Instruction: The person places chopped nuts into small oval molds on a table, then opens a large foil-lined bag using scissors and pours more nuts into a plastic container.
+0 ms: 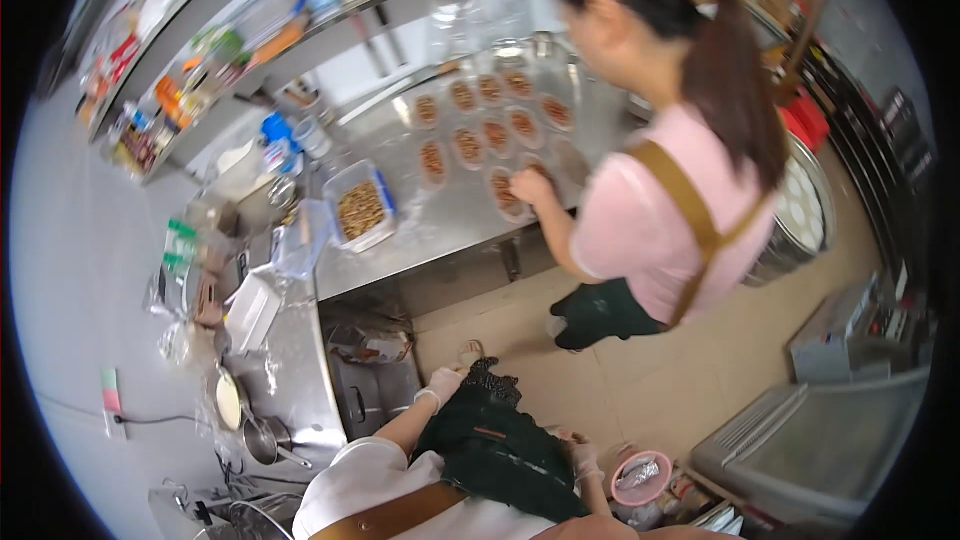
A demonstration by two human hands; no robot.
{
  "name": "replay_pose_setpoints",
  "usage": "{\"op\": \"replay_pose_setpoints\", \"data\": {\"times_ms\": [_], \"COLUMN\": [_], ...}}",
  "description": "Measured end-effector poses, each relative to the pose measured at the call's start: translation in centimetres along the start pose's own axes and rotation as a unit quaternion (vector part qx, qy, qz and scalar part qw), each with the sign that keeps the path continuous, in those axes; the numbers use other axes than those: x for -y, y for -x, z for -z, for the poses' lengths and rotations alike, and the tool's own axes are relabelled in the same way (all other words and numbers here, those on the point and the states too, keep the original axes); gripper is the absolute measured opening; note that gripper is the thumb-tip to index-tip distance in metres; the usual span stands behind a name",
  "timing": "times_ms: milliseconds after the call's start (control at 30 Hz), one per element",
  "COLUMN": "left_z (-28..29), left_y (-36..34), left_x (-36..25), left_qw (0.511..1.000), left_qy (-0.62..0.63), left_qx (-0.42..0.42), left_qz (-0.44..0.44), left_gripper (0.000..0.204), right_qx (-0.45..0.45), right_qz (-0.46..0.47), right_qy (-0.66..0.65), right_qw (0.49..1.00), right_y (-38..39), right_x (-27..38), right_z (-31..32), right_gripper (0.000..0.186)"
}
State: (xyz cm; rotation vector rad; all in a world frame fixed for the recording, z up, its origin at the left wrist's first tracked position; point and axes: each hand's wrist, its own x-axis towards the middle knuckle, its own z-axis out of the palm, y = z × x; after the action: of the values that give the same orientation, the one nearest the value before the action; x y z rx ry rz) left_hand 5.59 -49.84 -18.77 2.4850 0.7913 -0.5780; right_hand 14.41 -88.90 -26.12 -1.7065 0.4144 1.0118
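Observation:
My left hand (443,386), in a thin pale glove, is beside the left edge of my dark green apron (490,440). Small and blurred, its fingers do not show whether they are open or closed. On the apron's other side is my gloved right hand (582,455), its fingers partly hidden and smeared. I see nothing plainly held in either one. Ahead, a co-worker (690,200) in a pink top leans over the steel table (430,260), one hand on an oval tray (503,192) with brown filling. Several similar trays (468,147) lie in rows there.
A plastic tub (365,212) of brown chopped pieces stands on the table. To the left, a side counter holds a white container (253,312) and a saucepan (266,440). A pink bin (641,478) is near my right hand; a large metal drum (800,210) stands behind the co-worker.

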Motion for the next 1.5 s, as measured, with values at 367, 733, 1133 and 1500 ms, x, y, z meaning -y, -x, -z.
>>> {"op": "replay_pose_setpoints", "data": {"times_ms": [367,733,1133,1500], "left_z": [23.0,31.0,37.6,46.1], "left_y": [-7.7,-14.7,-11.4,-4.8], "left_x": [16.4,23.4,20.3,17.7], "left_qw": [0.713,0.789,0.596,0.652], "left_qy": [0.443,0.456,0.730,0.697], "left_qx": [-0.473,-0.310,-0.312,-0.298], "left_qz": [0.267,0.272,0.117,0.010], "left_gripper": [0.032,0.048,0.028,0.076], "right_qx": [0.056,0.111,0.254,0.235], "right_qz": [0.305,0.432,0.327,0.423], "right_qy": [0.292,0.355,0.377,0.273], "right_qw": [0.905,0.821,0.828,0.831], "right_y": [-2.4,-8.2,-7.5,5.8], "right_x": [28.1,48.9,53.3,62.1], "right_z": [-25.2,-54.0,-56.0,-53.2], "right_gripper": [0.031,0.050,0.050,0.056]}}
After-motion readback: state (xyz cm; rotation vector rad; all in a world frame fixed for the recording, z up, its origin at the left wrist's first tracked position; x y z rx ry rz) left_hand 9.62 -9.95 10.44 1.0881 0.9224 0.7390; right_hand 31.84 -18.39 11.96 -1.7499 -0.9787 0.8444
